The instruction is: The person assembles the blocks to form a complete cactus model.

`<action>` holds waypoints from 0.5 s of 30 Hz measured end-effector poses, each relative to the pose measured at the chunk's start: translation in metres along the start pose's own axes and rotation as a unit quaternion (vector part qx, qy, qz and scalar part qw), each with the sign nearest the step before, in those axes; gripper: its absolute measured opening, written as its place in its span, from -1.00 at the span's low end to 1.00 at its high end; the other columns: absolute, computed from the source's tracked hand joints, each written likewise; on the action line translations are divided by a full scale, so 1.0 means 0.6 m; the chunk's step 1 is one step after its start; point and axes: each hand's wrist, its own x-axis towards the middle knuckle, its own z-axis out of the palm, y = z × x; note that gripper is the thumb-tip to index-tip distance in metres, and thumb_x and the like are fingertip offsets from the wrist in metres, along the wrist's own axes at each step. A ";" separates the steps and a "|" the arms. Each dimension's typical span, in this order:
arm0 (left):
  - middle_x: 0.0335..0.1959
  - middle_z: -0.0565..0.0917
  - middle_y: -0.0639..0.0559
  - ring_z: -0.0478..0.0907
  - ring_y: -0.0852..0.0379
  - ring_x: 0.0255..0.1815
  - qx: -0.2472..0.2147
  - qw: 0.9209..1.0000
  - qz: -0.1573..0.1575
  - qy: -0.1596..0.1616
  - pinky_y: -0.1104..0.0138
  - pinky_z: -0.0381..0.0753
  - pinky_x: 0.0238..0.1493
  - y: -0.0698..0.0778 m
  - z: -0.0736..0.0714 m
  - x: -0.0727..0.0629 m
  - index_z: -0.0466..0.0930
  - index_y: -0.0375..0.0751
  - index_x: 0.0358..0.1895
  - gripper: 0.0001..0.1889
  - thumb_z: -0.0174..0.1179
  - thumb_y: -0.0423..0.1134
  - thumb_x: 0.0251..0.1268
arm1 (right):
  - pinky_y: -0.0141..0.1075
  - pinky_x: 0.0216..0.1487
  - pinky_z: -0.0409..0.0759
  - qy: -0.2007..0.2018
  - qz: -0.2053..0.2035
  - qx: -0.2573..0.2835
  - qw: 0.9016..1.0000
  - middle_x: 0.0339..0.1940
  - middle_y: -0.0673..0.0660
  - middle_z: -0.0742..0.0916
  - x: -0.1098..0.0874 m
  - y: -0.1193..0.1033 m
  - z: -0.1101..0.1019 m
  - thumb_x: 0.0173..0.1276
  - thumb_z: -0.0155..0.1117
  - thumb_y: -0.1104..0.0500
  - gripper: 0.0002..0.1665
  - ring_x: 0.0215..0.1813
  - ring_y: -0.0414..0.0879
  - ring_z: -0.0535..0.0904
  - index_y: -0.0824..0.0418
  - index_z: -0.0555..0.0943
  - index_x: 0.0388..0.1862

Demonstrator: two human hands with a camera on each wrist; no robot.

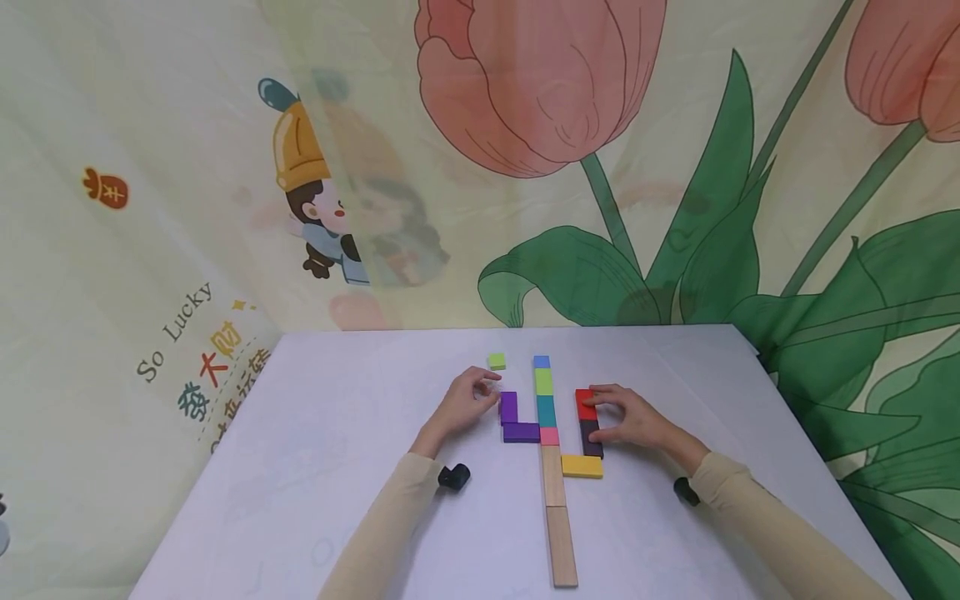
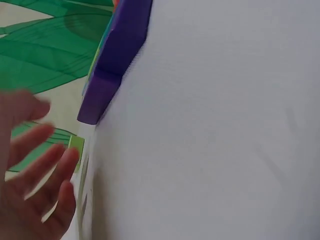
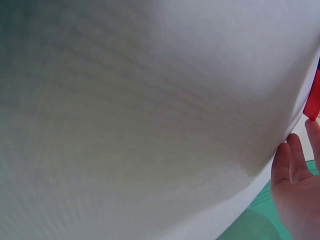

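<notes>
Colored blocks lie flat on the white table. Two purple blocks form an L left of the central column. My left hand hovers beside them with loosely bent fingers, holding nothing. Just beyond its fingertips sits a small light green block. My right hand has its index finger at a red block and its thumb beside a black block joined end to end with the red one. In the right wrist view, a fingertip touches the red block. Below the black block, a yellow block lies crosswise.
The central column has blue, light green, teal and pink blocks, then two plain wooden blocks toward me. A printed cloth hangs behind the table's far edge.
</notes>
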 end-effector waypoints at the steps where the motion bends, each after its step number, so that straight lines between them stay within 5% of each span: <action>1: -0.03 0.62 -0.11 0.64 0.05 -0.13 0.003 1.000 -0.012 0.026 0.31 0.62 -0.10 0.000 0.000 0.006 0.60 -0.25 0.05 -0.69 0.24 -0.26 0.25 | 0.30 0.30 0.37 0.001 0.001 0.000 1.000 0.41 0.28 0.44 0.000 0.000 0.000 -0.01 0.58 0.01 -0.32 0.46 0.32 0.22 0.10 0.63 0.15; 4: -0.08 0.63 -0.12 0.65 0.05 -0.17 0.029 0.994 -0.054 0.086 0.26 0.63 -0.10 0.001 0.002 0.028 0.60 -0.25 0.06 -0.66 0.25 -0.19 0.27 | 0.30 0.31 0.36 0.002 0.002 -0.001 1.000 0.40 0.28 0.45 -0.001 0.000 -0.001 -0.01 0.57 0.01 -0.32 0.46 0.32 0.22 0.10 0.63 0.15; 7: -0.13 0.65 -0.15 0.64 0.01 -0.20 0.052 0.989 -0.087 0.109 0.22 0.61 -0.14 0.002 0.003 0.046 0.60 -0.26 0.11 -0.61 0.27 -0.17 0.25 | 0.30 0.31 0.36 0.001 0.006 0.001 1.000 0.41 0.28 0.44 0.000 0.001 0.000 -0.01 0.57 0.01 -0.32 0.46 0.32 0.21 0.09 0.63 0.15; 15: -0.15 0.64 -0.15 0.52 0.01 -0.17 0.101 0.983 -0.141 0.069 0.22 0.53 -0.14 0.009 0.001 0.071 0.61 -0.20 0.15 -0.58 0.26 -0.12 0.25 | 0.29 0.31 0.37 -0.003 0.004 0.008 1.000 0.41 0.29 0.43 0.000 0.000 0.000 0.00 0.57 0.02 -0.32 0.47 0.32 0.20 0.10 0.63 0.16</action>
